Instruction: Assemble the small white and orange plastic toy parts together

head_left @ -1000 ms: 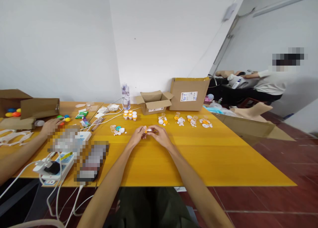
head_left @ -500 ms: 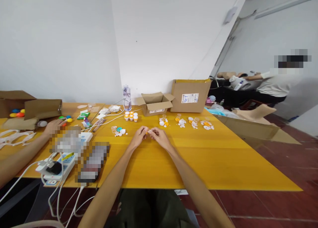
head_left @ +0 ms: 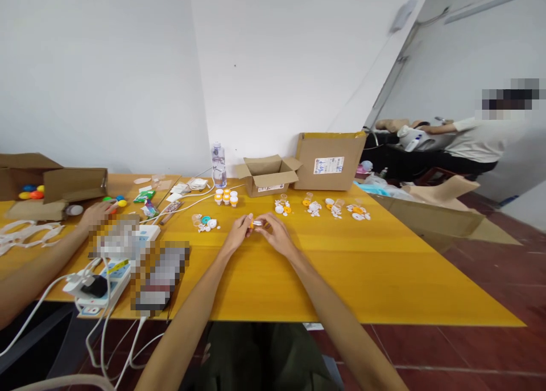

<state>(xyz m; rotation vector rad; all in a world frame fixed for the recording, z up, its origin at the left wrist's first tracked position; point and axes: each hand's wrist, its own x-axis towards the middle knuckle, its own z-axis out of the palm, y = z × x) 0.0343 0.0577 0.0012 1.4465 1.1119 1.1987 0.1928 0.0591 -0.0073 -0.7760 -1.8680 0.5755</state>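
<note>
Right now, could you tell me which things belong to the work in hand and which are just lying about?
In hand:
left hand
right hand
small orange part
orange and white parts

Lying about:
water bottle
open carton
power strip
coloured balls

Head view, down over table (head_left: 384, 277)

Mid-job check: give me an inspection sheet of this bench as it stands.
Surface: yellow table, bare near its front edge.
Job's things: small orange-and-white part pinched between both hands; loose part piles behind.
Clutter: open carton, water bottle, coloured balls.
Grippers: left hand and right hand shut on the part.
Cables: white cable, power strip.
Surroundings: co-worker's hand at left; a person at far right.
</note>
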